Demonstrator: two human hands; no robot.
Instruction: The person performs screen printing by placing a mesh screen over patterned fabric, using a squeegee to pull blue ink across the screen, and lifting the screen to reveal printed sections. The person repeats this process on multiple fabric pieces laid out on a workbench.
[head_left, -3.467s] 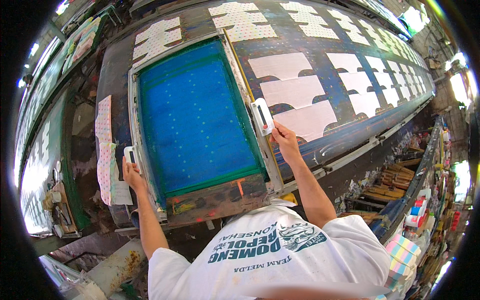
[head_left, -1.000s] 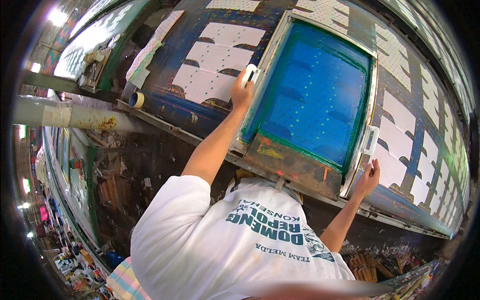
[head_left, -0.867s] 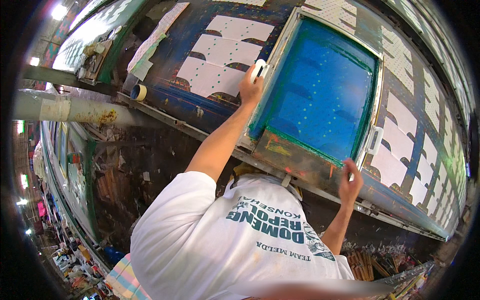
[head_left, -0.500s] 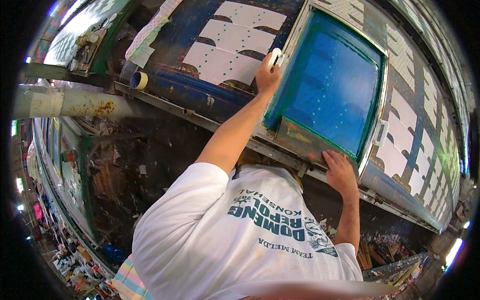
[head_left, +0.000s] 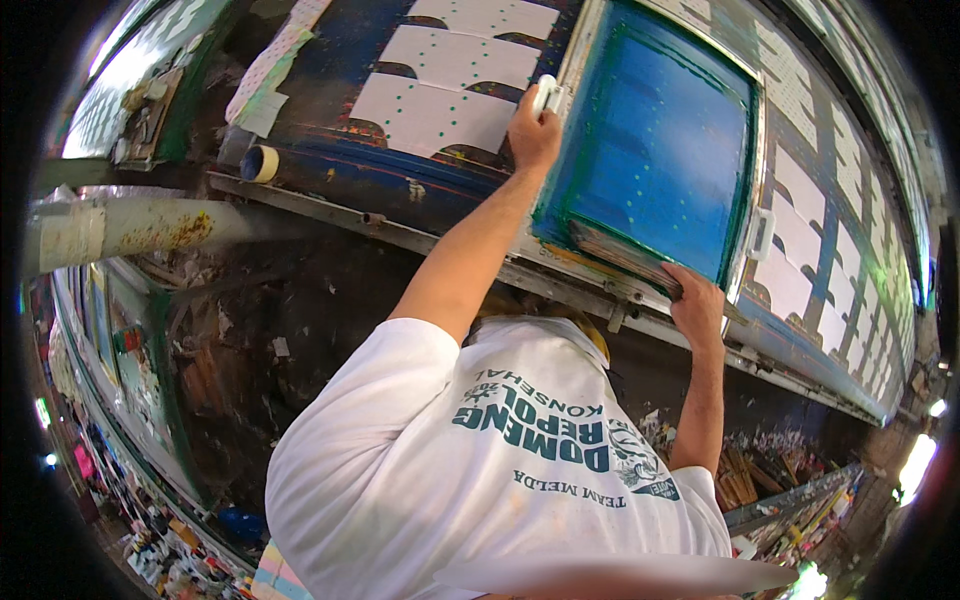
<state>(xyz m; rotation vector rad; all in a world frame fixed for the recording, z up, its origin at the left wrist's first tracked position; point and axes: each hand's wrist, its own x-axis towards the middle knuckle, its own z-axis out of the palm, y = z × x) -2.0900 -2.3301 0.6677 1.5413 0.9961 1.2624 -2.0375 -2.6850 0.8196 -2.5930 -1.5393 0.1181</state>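
Observation:
My left hand [head_left: 534,137] grips the white handle [head_left: 547,93] on the left side of the screen-printing frame [head_left: 758,150]. Inside the frame is blue mesh [head_left: 660,130] edged in green, with rows of small dots. My right hand [head_left: 697,308] is closed on a wide squeegee board [head_left: 620,252] along the mesh's near end, held on edge. The right-side white handle [head_left: 762,232] is free of my hands. Left of the frame lie white cut pieces [head_left: 455,68] with green dots; right of it lie more white pieces [head_left: 790,208].
A long printing table [head_left: 420,222] curves across the view, with a tape roll [head_left: 260,162] and spotted strips [head_left: 275,60] at its left. A rusty pipe [head_left: 180,228] juts in at left. Wooden sticks and clutter [head_left: 740,475] lie below the table's right part.
The frame now sits right of the green-dotted pieces, which appear plain in the oldest frame. My right hand has left its handle for the board, which has tipped from flat onto its edge.

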